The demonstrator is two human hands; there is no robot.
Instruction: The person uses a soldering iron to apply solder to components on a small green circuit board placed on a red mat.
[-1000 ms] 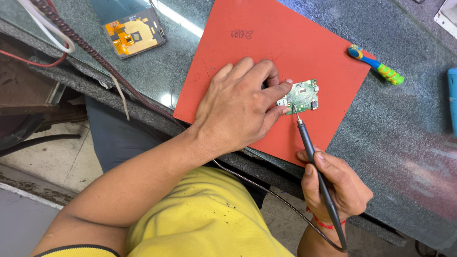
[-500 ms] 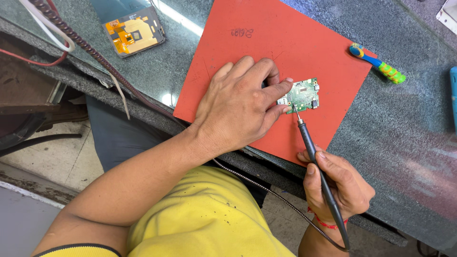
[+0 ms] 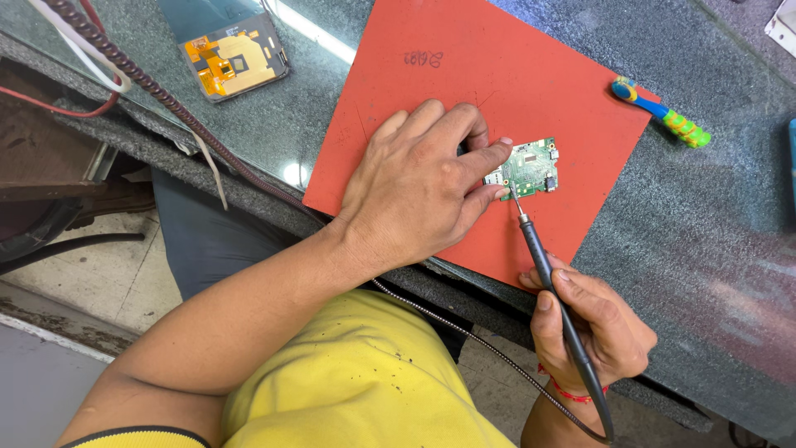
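A small green circuit board [image 3: 531, 168] lies on a red mat [image 3: 497, 91] on the dark stone counter. My left hand [image 3: 423, 187] rests flat on the mat, its fingertips pressing the board's left edge. My right hand [image 3: 593, 328] grips a black soldering iron [image 3: 551, 290] like a pen. The iron's thin metal tip touches the board's lower left corner. A cable runs from the iron's rear down past my wrist.
A phone part with orange flex cable [image 3: 232, 58] lies at the counter's far left. A blue, yellow and green toothbrush [image 3: 663, 114] sits right of the mat. A coiled dark cord [image 3: 149, 87] crosses the counter edge [image 3: 249, 199]. The floor lies below.
The iron's tip has shifted slightly along the board's lower left edge. My left hand holds the board as before.
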